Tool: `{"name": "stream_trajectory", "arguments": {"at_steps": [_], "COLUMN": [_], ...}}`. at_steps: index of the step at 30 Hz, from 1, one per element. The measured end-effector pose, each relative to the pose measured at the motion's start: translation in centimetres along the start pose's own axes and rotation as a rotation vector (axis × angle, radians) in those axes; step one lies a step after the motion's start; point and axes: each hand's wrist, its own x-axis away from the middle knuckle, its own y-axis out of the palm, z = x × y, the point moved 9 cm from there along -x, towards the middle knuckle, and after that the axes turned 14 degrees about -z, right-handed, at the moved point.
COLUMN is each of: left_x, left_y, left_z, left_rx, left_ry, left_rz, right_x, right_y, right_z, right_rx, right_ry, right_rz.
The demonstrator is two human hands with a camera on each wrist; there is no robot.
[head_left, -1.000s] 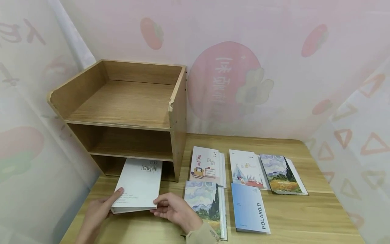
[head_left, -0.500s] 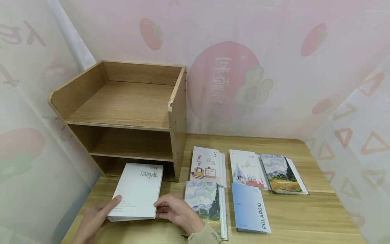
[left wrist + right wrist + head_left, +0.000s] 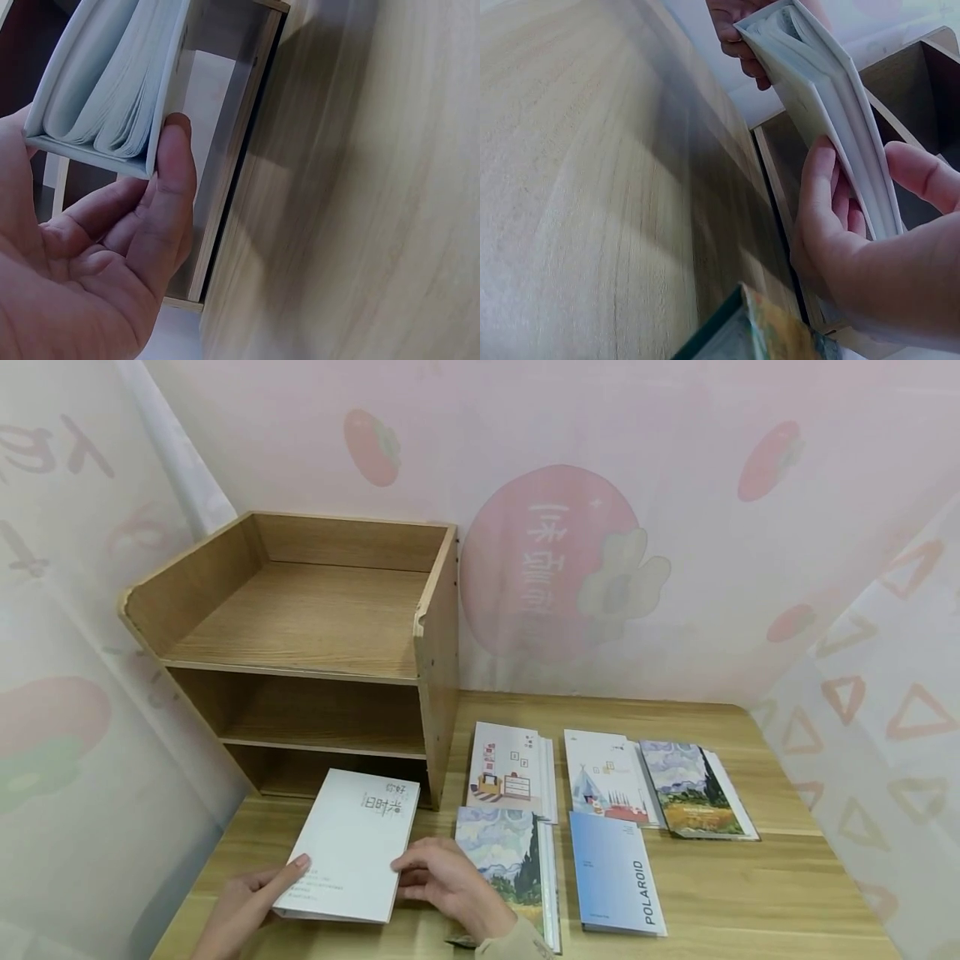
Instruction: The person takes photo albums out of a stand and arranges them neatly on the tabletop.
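Observation:
A white photo album with printed characters on its cover is held between both hands, above the table in front of the shelf's lowest compartment. My left hand grips its near left corner, thumb on the cover. In the left wrist view, the fingers curl under the album, whose bound pages show edge-on. My right hand pinches the right edge. The right wrist view has its fingers on one cover and the thumb at the other side of the album.
A wooden shelf stands at the back left of the table. To the right lie two white illustrated albums, two landscape-painting albums and a blue POLAROID album. One painted album lies close under my right forearm.
The white album has come out of the lowest compartment toward me, then shifted right and turned slightly. Both hands have moved with it. The other albums stay put.

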Motion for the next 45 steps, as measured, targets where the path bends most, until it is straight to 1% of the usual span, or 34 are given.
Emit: {"name": "stream_trajectory", "arguments": {"at_steps": [7,10,13,17,25,30,34,36,41,43,45], "left_x": [-0.2,-0.1,-0.1,0.1,0.3,0.4,0.5,0.5,0.4,0.2,0.1], "left_y": [0.8,1.1,1.5,2.2,3.7,4.5,5.2,5.9,8.0,8.7,9.2], "left_z": [0.1,0.3,0.5,0.7,1.2,1.6,1.8,1.9,2.9,3.2,3.5], "left_rx": [0.01,0.012,0.012,0.0,0.047,0.053,0.067,0.129,0.332,0.359,0.376], "left_ry": [-0.003,0.011,0.001,-0.017,0.009,0.048,0.052,0.072,0.146,0.158,0.17], "left_rz": [-0.009,-0.007,-0.009,-0.029,-0.08,-0.12,-0.164,-0.216,-0.372,-0.402,-0.41], "right_x": [0.7,1.1,1.5,2.0,3.1,3.6,4.0,4.3,4.9,5.3,5.6], "right_y": [-0.5,-0.6,-0.8,-1.1,-1.9,-2.2,-2.7,-3.0,-4.1,-4.5,-4.9], "right_z": [-0.6,-0.8,-1.1,-1.5,-2.4,-2.8,-3.0,-3.1,-3.8,-4.1,-4.3], "right_rx": [0.018,0.03,0.042,0.054,0.083,0.096,0.1,0.099,0.09,0.089,0.09], "right_ry": [-0.026,-0.028,-0.034,-0.04,-0.061,-0.054,-0.043,-0.041,-0.053,-0.059,-0.059], "right_rz": [0.009,0.007,0.011,0.018,0.053,0.048,0.032,0.018,-0.019,-0.022,-0.019]}}
